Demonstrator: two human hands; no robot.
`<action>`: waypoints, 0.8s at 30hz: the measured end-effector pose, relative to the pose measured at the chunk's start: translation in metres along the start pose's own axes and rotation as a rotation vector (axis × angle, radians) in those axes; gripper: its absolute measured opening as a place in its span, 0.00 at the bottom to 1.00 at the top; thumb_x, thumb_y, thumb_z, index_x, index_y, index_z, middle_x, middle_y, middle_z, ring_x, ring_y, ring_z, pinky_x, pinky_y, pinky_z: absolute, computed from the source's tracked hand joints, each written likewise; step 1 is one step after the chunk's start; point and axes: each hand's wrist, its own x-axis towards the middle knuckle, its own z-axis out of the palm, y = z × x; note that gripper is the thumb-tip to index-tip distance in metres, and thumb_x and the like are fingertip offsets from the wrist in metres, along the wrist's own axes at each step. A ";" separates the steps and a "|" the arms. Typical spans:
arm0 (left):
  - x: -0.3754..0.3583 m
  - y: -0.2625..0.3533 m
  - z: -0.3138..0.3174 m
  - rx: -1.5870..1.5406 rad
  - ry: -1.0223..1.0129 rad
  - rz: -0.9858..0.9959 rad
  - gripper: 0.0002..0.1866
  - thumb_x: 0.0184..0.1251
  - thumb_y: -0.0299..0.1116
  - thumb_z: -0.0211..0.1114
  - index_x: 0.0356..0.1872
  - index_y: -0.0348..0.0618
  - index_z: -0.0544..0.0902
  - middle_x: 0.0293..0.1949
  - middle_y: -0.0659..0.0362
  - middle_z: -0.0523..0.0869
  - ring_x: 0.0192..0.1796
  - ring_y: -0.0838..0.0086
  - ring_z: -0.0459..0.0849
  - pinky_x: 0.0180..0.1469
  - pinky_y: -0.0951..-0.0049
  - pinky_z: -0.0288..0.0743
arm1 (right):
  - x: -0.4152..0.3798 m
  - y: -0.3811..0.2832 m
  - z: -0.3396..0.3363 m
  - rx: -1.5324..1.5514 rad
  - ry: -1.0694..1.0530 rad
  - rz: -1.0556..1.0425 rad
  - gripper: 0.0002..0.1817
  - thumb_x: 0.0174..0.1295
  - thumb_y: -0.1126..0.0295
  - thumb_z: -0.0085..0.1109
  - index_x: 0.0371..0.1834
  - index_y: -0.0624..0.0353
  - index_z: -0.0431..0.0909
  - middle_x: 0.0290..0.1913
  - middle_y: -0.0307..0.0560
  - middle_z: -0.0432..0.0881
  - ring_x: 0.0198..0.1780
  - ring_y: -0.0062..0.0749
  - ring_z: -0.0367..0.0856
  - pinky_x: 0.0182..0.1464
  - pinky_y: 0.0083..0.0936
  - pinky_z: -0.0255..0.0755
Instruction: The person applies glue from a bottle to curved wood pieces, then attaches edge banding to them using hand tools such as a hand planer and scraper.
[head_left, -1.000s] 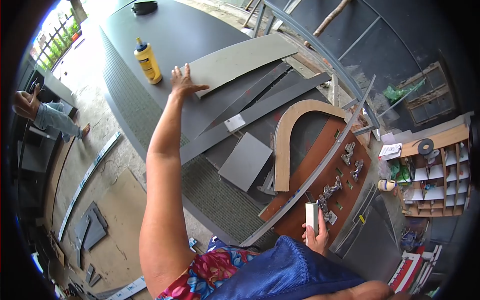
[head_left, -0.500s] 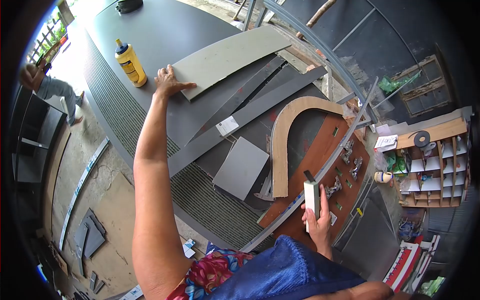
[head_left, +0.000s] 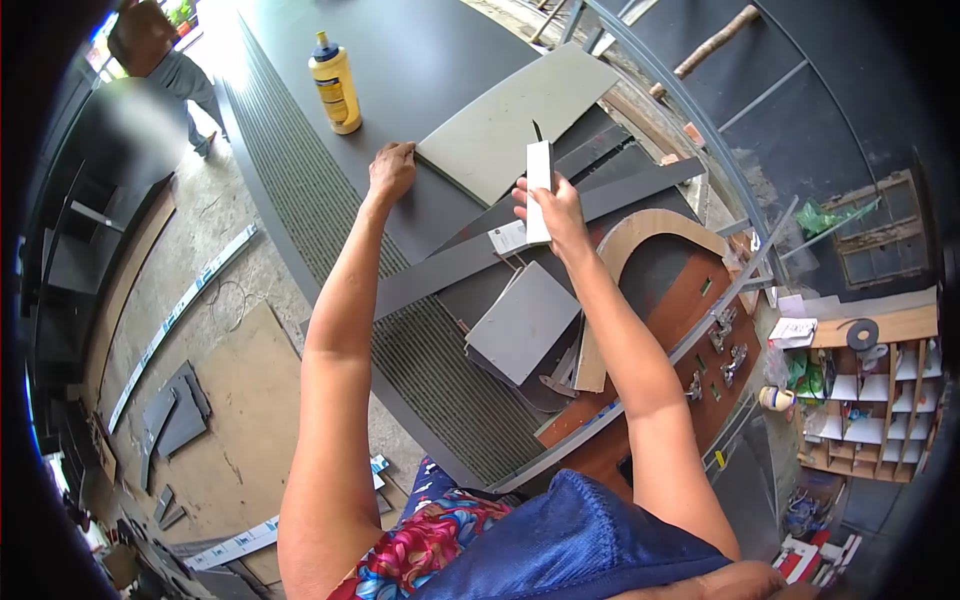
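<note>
My left hand (head_left: 392, 172) is closed at the near-left corner of a pale grey board (head_left: 510, 125), its fingers curled by the edge. The board lies flat on a dark sheet, over other dark strips. In my right hand (head_left: 560, 215) is a long white block (head_left: 538, 190) with a thin black tip sticking out at its top, held upright above the board's near edge. Left of the board, a yellow squeeze bottle (head_left: 335, 85) with a blue cap stands on the sheet. A long dark grey strip (head_left: 400, 288) runs beneath my right forearm, with a white label (head_left: 508, 237) on it.
A smaller grey panel (head_left: 522, 322), a curved wooden piece (head_left: 650, 228) and a red-brown board (head_left: 690, 290) with metal hinges (head_left: 735, 362) lie nearer me. To the right stands a compartment shelf (head_left: 880, 400). Another person (head_left: 185, 80) is at the far left.
My right hand has moved up and forward with the white block, from near my body to over the board. My left hand has gone from spread flat to curled at the board's corner.
</note>
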 end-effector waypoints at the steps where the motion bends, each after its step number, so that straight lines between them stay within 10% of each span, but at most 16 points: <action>1: 0.003 -0.005 -0.003 -0.009 -0.024 -0.021 0.19 0.65 0.34 0.51 0.55 0.49 0.82 0.55 0.52 0.80 0.61 0.55 0.73 0.64 0.58 0.65 | 0.018 0.013 0.007 -0.010 0.028 -0.002 0.18 0.60 0.76 0.50 0.53 0.69 0.65 0.45 0.54 0.78 0.44 0.37 0.84 0.37 0.28 0.84; 9: 0.005 0.008 -0.006 0.094 -0.047 -0.069 0.20 0.58 0.35 0.56 0.51 0.53 0.84 0.57 0.56 0.78 0.65 0.59 0.68 0.65 0.55 0.61 | 0.062 0.025 0.031 -0.203 0.162 0.100 0.18 0.57 0.78 0.49 0.48 0.81 0.61 0.45 0.68 0.76 0.30 0.42 0.86 0.22 0.28 0.82; 17: 0.012 0.020 -0.001 0.054 0.032 -0.188 0.20 0.54 0.43 0.59 0.49 0.51 0.83 0.57 0.52 0.78 0.66 0.54 0.66 0.66 0.55 0.58 | 0.055 0.024 0.025 0.045 0.056 0.039 0.20 0.59 0.74 0.52 0.53 0.69 0.62 0.40 0.51 0.75 0.34 0.38 0.87 0.29 0.25 0.83; 23: 0.037 0.012 0.009 -0.604 0.168 -0.228 0.18 0.59 0.38 0.64 0.45 0.36 0.79 0.39 0.51 0.85 0.44 0.62 0.84 0.47 0.62 0.77 | 0.033 -0.015 0.031 0.161 0.021 -0.053 0.15 0.60 0.77 0.52 0.48 0.70 0.63 0.36 0.51 0.75 0.29 0.37 0.86 0.25 0.24 0.80; 24: 0.029 0.033 -0.003 -0.848 0.184 -0.294 0.20 0.59 0.36 0.68 0.45 0.32 0.77 0.35 0.52 0.84 0.32 0.71 0.84 0.33 0.72 0.78 | 0.029 -0.022 0.030 0.164 0.011 -0.057 0.15 0.60 0.77 0.52 0.48 0.70 0.63 0.36 0.51 0.75 0.29 0.37 0.86 0.25 0.24 0.80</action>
